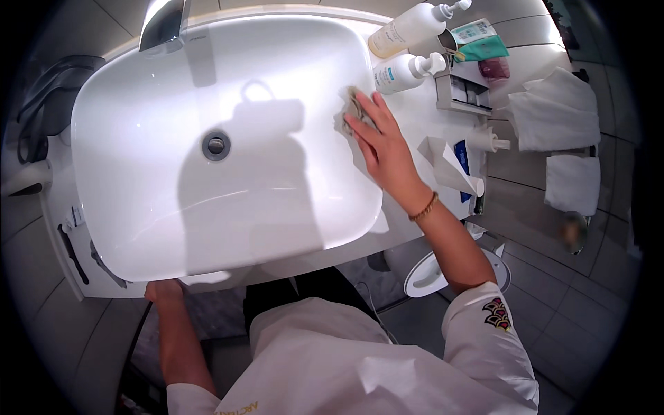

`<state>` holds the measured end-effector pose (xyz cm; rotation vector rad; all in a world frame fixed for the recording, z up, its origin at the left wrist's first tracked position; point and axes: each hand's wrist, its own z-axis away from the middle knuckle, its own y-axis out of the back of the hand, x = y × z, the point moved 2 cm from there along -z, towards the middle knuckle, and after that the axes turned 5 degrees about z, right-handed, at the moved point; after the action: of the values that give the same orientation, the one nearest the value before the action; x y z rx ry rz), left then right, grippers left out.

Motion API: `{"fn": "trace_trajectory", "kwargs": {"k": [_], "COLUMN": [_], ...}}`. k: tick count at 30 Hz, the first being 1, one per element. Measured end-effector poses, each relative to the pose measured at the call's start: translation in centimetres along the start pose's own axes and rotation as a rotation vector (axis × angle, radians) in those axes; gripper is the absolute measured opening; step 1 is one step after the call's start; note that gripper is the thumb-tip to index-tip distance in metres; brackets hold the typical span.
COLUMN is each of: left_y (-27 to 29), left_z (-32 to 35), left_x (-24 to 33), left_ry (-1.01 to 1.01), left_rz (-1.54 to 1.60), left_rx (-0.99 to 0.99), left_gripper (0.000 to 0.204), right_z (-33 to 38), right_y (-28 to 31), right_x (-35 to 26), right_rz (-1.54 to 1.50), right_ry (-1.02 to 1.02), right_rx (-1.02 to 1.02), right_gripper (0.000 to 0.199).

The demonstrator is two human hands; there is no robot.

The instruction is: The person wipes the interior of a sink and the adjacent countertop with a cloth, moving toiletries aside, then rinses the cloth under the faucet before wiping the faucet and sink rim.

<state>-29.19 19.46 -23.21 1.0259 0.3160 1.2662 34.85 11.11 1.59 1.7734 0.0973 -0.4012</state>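
Note:
My right hand (384, 146) lies flat on a small greyish cloth (354, 109), pressing it against the right rim of a large white wash basin (138, 111). A bracelet sits on that wrist. My left hand (164, 290) grips the front lower edge of the white counter, below the basin's front left corner; its fingers are mostly hidden under the edge. The basin has a round metal drain (216, 145) in its middle and a chrome tap (164, 24) at the back.
Two white pump bottles (404, 31) (404, 72) stand right of the basin, beside a tray of small toiletries (467, 90) and a folded paper (449, 166). White towels (557, 114) hang further right. A white lidded bin (425, 273) stands on the tiled floor.

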Motion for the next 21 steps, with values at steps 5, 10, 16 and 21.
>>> {"fn": "trace_trajectory", "kwargs": {"k": [5,10,16,21], "left_y": [-0.6,-0.5,-0.1,0.5], "left_z": [7.9,6.5,8.3,12.1], "left_x": [4.6,3.5,4.7,6.6], "left_ry": [0.027,-0.111,-0.129,-0.189], "left_rz": [0.313,0.347,0.395,0.458], "left_rx": [-0.051,-0.149,-0.169,-0.210], "left_gripper": [0.033,0.037,0.042,0.046], "right_z": [-6.8,-9.0,2.8,-0.2], "right_y": [-1.8,-2.3,0.3,0.0], "right_x": [4.8,4.5,-1.9,-1.0], "right_rz": [-0.024,0.014,-0.239,-0.219], "right_ry": [-0.032,-0.128,-0.587,-0.581], "right_rx": [0.154,0.331,-0.021,0.043], "right_gripper": [0.040,0.047,0.052,0.037]}}
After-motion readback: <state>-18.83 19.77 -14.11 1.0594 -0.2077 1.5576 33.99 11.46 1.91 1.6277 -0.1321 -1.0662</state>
